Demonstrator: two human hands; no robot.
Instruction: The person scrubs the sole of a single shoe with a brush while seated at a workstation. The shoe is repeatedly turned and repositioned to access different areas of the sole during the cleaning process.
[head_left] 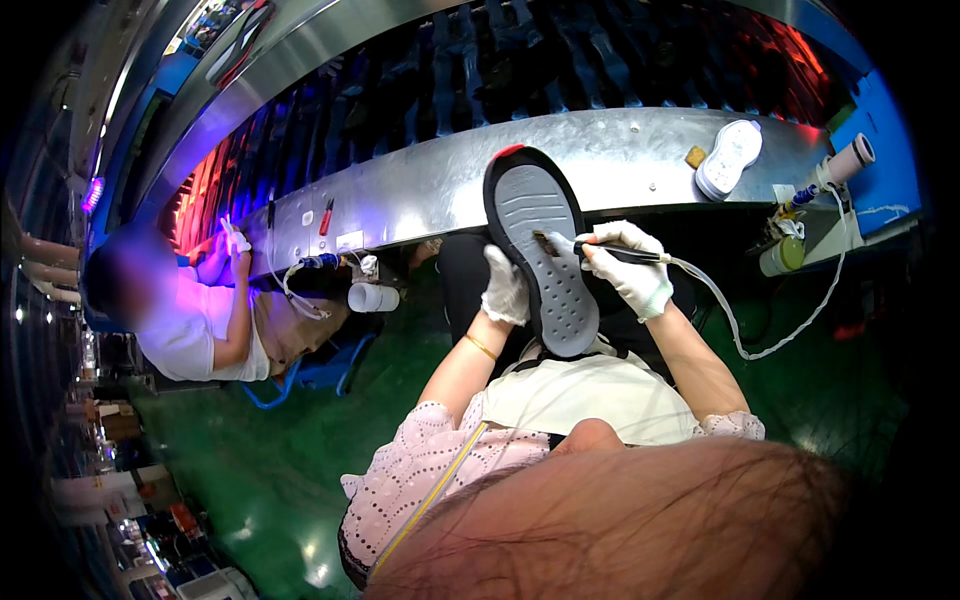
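Observation:
A large dark shoe sole (563,300) stands lengthwise in front of my body, its grey inner face up, with a red tip at the far end and round dimples near the close end. My gloved left hand (507,288) grips its left edge. My gloved right hand (636,272) is closed round a black-handled brush (640,255) with a whitish hose running from its back end. The bristle end is over the middle of the sole, where a dark patch shows; I cannot tell whether it touches.
Beyond the sole runs a metal ledge (425,195), with a dark conveyor behind it. A white sole (732,157) and a yellowish block (695,157) lie on it. The hose (735,340) loops right. A white cup (373,297) hangs left, near a seated co-worker (205,320).

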